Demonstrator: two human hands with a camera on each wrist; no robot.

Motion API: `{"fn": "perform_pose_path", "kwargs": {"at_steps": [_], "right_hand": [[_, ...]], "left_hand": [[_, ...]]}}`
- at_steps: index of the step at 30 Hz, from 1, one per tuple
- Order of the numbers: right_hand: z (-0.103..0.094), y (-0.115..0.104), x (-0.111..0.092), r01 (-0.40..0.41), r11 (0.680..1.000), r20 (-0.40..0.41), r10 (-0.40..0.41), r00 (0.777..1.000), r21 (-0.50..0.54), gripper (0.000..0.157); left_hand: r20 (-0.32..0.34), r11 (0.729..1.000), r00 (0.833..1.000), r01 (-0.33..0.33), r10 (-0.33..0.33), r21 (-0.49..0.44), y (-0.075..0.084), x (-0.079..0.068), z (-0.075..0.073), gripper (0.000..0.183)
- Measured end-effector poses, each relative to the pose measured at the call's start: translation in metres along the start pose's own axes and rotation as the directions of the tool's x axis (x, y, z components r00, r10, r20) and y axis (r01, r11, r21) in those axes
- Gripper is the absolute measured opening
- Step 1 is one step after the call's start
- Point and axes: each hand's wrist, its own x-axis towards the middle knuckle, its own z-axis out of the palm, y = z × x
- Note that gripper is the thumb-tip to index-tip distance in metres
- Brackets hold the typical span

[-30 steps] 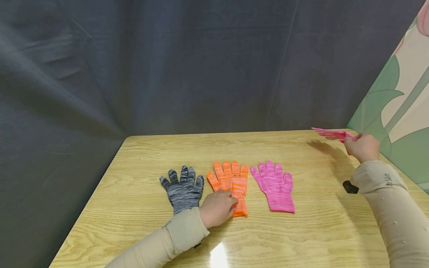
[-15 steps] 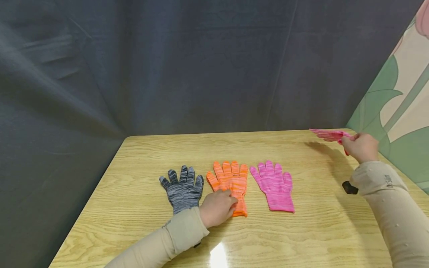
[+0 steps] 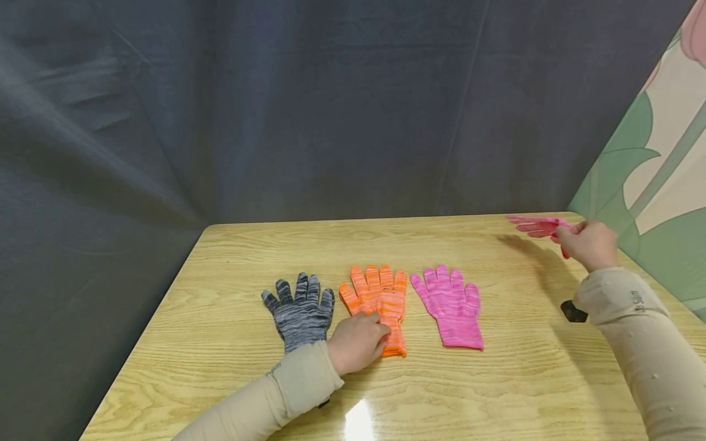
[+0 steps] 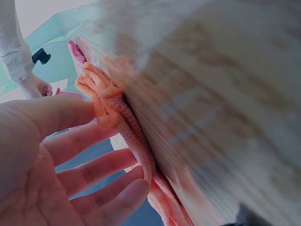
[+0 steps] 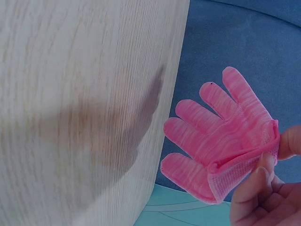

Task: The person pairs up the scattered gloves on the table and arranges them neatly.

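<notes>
An orange knit glove point(image 3: 380, 294) lies flat, fingers away from me, in the middle of the table. My left hand point(image 3: 357, 343) pinches its cuff part between thumb and forefinger; the left wrist view shows the orange fabric point(image 4: 109, 115) puckered there. To its left lies a grey-black glove point(image 3: 300, 312), its cuff partly hidden by my left sleeve. A pink glove point(image 3: 452, 309) lies flat to the right of the orange one. At the far right my right hand point(image 3: 591, 245) grips a second pink glove point(image 5: 216, 127) by its cuff, held above the table with its fingers pointing left.
The wooden table point(image 3: 248, 245) ends at a dark cloth point(image 3: 342, 122) behind and on the left. A wall with painted leaves point(image 3: 678, 245) borders it on the right. A black device point(image 3: 573, 311) shows beside my right wrist.
My right hand has drifted slightly to the left with the pink glove in it. My left hand and the gloves on the table look unmoved.
</notes>
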Motion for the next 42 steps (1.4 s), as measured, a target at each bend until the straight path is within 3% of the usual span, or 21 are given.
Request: {"fn": "perform_pose_path", "kwargs": {"at_steps": [42], "right_hand": [[0.006,-0.020,-0.008,0.117,0.993,0.021,-0.117,0.993,-0.026,0.046]], "left_hand": [[-0.002,1.000,1.000,0.000,0.000,-0.004,0.000,0.000,0.000,0.015]]}}
